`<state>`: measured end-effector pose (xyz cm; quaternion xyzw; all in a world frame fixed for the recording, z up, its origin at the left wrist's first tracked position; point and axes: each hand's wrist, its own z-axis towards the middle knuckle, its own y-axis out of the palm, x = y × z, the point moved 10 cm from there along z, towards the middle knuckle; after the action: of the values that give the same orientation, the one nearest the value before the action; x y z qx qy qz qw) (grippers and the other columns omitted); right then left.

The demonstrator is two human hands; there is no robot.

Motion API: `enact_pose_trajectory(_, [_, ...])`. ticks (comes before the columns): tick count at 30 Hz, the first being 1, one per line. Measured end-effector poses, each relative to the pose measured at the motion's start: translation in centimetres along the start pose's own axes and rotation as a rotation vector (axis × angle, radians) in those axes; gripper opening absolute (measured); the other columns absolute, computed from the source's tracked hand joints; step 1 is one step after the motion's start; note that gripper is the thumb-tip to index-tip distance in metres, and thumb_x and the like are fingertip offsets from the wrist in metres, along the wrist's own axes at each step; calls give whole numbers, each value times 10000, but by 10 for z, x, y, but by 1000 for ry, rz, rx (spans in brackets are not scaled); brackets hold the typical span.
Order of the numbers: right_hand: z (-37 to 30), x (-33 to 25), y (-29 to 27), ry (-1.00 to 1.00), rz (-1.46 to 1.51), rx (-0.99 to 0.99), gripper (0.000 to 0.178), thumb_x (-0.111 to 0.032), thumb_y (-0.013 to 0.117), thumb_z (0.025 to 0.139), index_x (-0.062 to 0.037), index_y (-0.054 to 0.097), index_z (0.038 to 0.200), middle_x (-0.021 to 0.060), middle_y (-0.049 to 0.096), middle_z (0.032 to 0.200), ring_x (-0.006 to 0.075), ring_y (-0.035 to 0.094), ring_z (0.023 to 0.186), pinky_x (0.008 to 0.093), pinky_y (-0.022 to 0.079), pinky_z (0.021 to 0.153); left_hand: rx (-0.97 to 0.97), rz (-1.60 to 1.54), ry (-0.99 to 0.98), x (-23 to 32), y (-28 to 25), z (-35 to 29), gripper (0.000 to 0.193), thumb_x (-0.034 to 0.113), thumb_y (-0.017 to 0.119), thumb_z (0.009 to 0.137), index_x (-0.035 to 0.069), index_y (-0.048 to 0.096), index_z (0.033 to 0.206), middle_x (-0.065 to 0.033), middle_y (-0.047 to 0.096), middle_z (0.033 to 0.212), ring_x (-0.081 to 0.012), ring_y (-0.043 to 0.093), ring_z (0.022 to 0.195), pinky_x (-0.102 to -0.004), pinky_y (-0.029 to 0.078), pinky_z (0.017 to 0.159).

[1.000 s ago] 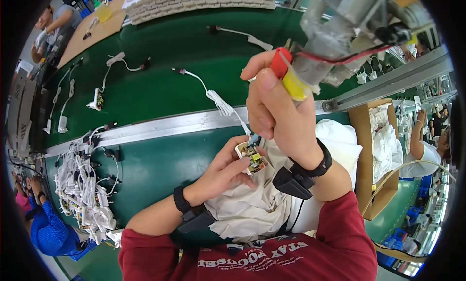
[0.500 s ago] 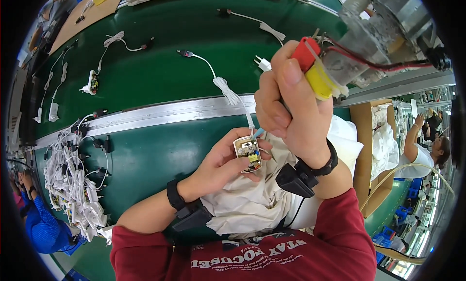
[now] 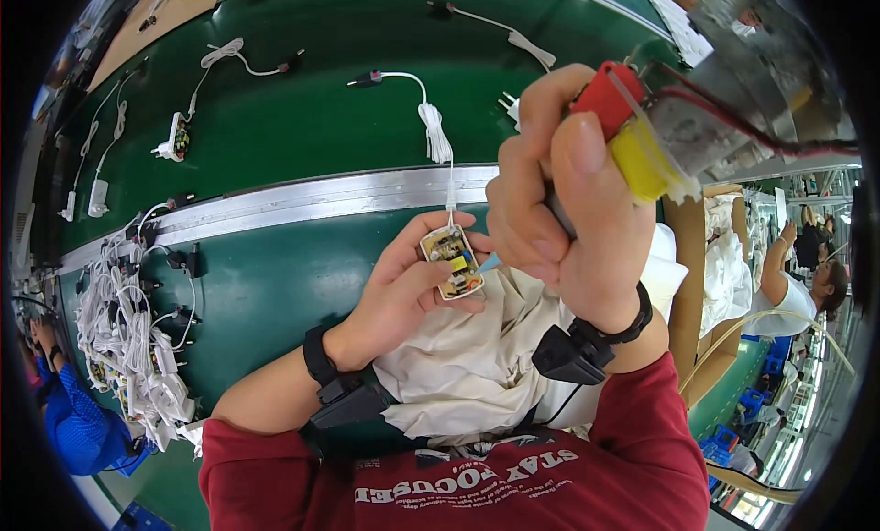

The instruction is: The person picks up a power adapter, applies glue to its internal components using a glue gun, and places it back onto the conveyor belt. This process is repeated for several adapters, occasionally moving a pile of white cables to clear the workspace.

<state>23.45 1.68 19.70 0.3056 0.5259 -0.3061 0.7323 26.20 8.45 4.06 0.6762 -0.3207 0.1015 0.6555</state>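
Note:
My left hand (image 3: 394, 297) grips an opened white power adapter (image 3: 476, 289), thumb across its exposed circuit board (image 3: 457, 263). A white cable (image 3: 434, 132) runs from the adapter's far end onto the conveyor, bundled partway and ending in a dark plug. My right hand (image 3: 573, 197) is closed round a dispensing gun with a red part (image 3: 609, 96), a yellow band (image 3: 646, 160) and red and black wires. Its light-blue tapered nozzle (image 3: 489, 263) points at the board's lower right edge; whether it touches, I cannot tell. My fingers hide most of the gun's body.
Cream cloth (image 3: 467, 357) covers my lap. Corded adapters, such as one on the left (image 3: 174, 137), lie along the green conveyor (image 3: 302, 119) beyond a metal rail (image 3: 321, 190). A heap of white cables (image 3: 124, 334) sits left. A cardboard box (image 3: 687, 297) stands right; other people are nearby.
My left hand has shifted the adapter left and slightly away from me. The nozzle has passed from the board's cable end to its lower right edge. My right hand has moved slightly right.

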Motion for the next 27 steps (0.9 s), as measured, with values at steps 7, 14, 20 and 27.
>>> enact_pose_trajectory(7, [-1,5,3,-1,-48,-49,370,-447,448,929,-87,368,898,-16,325,451,49,260,335,211,204,323,-10,-35,16,5,-1,0,421,17,360,886,49,344,1306,-138,498,1225,-196,519,1124,-350,548,811])
enact_pose_trajectory(14, [-1,5,3,54,-43,-24,376,-455,438,931,-86,368,904,-17,324,449,51,256,333,215,209,325,-11,-40,14,5,-2,3,418,34,357,890,44,342,1307,-136,501,1221,-199,520,1124,-349,546,815])
enact_pose_trajectory(20, [-2,6,4,88,-19,42,385,-466,431,930,-88,357,921,-19,325,457,55,252,328,218,216,327,-22,-130,-1,1,4,4,418,81,362,920,43,316,1334,-114,463,1255,-212,521,1123,-416,493,914])
enact_pose_trajectory(27, [-5,12,9,42,-87,-88,396,-486,418,928,-99,336,920,-16,328,463,60,256,327,218,228,329,-68,-207,-16,0,7,3,425,117,366,940,40,291,1351,-106,446,1269,-225,516,1129,-456,454,956])
